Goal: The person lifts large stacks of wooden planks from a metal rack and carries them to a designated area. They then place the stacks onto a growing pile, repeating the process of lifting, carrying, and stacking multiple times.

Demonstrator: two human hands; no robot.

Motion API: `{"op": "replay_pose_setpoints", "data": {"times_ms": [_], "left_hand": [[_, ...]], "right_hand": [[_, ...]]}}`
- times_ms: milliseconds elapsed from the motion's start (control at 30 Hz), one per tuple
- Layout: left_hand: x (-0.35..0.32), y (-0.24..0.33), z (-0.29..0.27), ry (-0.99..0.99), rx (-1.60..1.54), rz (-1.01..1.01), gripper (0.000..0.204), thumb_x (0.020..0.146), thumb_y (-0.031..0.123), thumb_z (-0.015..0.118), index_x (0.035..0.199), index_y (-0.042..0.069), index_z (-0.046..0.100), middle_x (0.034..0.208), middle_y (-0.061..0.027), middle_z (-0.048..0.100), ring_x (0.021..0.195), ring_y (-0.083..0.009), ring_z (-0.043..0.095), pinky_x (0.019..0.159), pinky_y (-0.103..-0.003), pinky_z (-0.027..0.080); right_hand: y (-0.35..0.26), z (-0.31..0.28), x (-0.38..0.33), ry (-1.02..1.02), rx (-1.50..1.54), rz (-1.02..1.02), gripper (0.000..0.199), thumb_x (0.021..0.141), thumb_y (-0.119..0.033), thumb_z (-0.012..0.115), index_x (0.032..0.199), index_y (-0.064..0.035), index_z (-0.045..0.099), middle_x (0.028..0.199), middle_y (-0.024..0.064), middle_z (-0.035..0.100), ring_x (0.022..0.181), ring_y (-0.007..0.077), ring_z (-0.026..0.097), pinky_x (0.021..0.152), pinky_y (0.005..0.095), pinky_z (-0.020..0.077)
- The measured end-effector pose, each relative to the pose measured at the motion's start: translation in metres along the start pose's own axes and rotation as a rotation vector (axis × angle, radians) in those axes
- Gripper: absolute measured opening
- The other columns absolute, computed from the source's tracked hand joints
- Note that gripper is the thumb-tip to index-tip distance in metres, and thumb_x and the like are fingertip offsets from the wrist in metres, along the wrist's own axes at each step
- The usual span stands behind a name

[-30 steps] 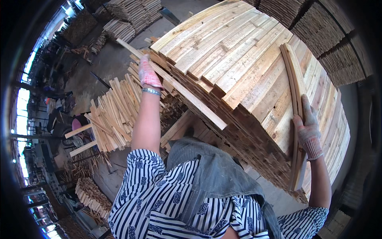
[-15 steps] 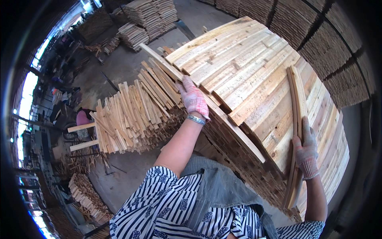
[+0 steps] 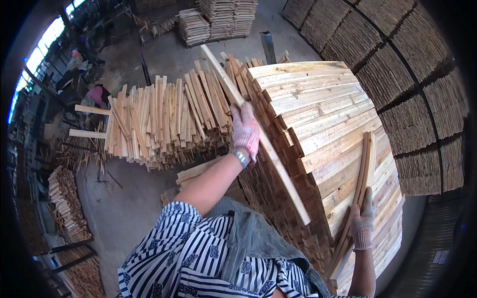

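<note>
My left hand (image 3: pixel 245 130), in a pale glove with red on it, is closed around a long, light wooden strip (image 3: pixel 282 171). That strip slants past the left edge of a big stack of wooden boards (image 3: pixel 328 116), its far end over a heap of loose strips. On the stack's top, my right hand (image 3: pixel 363 224), gloved too, grips a pair of wooden strips (image 3: pixel 366 161) lying side by side, thumb to their left and fingers to their right. Its palm side is hidden.
The heap of loose strips (image 3: pixel 171 111) lies at the left, two strips jutting from its left end. Tall strapped stacks of wood (image 3: pixel 387 64) line the right. Further piles (image 3: pixel 226 20) stand at the back. A person in pink (image 3: pixel 98 95) is beyond the heap.
The left hand's strip has come away from the stack's edge and turned steeper. My view has shifted, so the stack sits lower in the picture. My right hand keeps its hold on the pair.
</note>
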State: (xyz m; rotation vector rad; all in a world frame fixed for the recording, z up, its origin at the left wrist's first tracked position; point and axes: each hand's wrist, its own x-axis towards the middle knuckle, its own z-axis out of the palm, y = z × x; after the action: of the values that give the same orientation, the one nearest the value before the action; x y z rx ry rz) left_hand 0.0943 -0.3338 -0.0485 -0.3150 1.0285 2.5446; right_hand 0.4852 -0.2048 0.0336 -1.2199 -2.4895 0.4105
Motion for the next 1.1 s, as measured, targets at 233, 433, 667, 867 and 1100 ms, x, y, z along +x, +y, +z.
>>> {"op": "replay_pose_setpoints", "data": {"times_ms": [233, 433, 667, 867, 1100], "left_hand": [[0.018, -0.039, 0.026, 0.024, 0.828, 0.071, 0.086, 0.1, 0.064, 0.034, 0.159, 0.007, 0.007, 0.164, -0.0205, 0.012, 0.152, -0.033, 0.012, 0.122, -0.047, 0.019], [0.003, -0.015, 0.008, -0.076, 0.465, -0.011, 0.082, 0.1, 0.062, 0.034, 0.158, 0.005, 0.015, 0.156, -0.0252, 0.029, 0.143, -0.036, 0.033, 0.112, -0.043, 0.039], [0.009, -0.023, 0.035, 0.042, 0.868, 0.113, 0.08, 0.102, 0.058, 0.03, 0.157, 0.002, 0.013, 0.158, -0.0326, 0.02, 0.148, -0.0436, 0.02, 0.122, -0.043, 0.019], [0.005, -0.02, 0.02, -0.143, 0.515, -0.053, 0.082, 0.101, 0.061, 0.035, 0.158, 0.006, 0.014, 0.159, -0.0292, 0.021, 0.149, -0.0379, 0.022, 0.121, -0.044, 0.022], [-0.003, -0.037, 0.038, 0.049, 0.861, 0.108, 0.084, 0.101, 0.058, 0.035, 0.155, -0.003, 0.014, 0.159, -0.0315, 0.019, 0.15, -0.039, 0.017, 0.122, -0.039, 0.017]], "right_hand": [[-0.005, -0.001, 0.003, -0.02, -0.039, 0.0, 0.07, 0.087, -0.006, 0.059, 0.152, -0.0037, 0.035, 0.133, 0.0225, 0.053, 0.117, 0.0368, 0.056, 0.101, 0.0389, 0.045], [-0.004, -0.003, 0.001, -0.019, -0.113, 0.031, 0.073, 0.085, -0.009, 0.06, 0.153, -0.0052, 0.034, 0.132, 0.0235, 0.053, 0.118, 0.0381, 0.056, 0.102, 0.0403, 0.0451], [-0.014, -0.001, 0.002, -0.031, -0.052, 0.056, 0.072, 0.085, -0.009, 0.06, 0.152, -0.0066, 0.036, 0.132, 0.0235, 0.054, 0.118, 0.0375, 0.056, 0.101, 0.0407, 0.0455], [-0.022, -0.006, 0.001, -0.01, -0.08, 0.062, 0.07, 0.086, -0.008, 0.06, 0.152, -0.007, 0.037, 0.133, 0.0223, 0.054, 0.119, 0.0362, 0.055, 0.103, 0.0395, 0.0432], [-0.014, -0.004, 0.002, -0.032, -0.104, 0.093, 0.074, 0.084, -0.013, 0.064, 0.153, -0.0107, 0.036, 0.13, 0.0222, 0.054, 0.115, 0.0375, 0.058, 0.098, 0.0419, 0.0475]]}}
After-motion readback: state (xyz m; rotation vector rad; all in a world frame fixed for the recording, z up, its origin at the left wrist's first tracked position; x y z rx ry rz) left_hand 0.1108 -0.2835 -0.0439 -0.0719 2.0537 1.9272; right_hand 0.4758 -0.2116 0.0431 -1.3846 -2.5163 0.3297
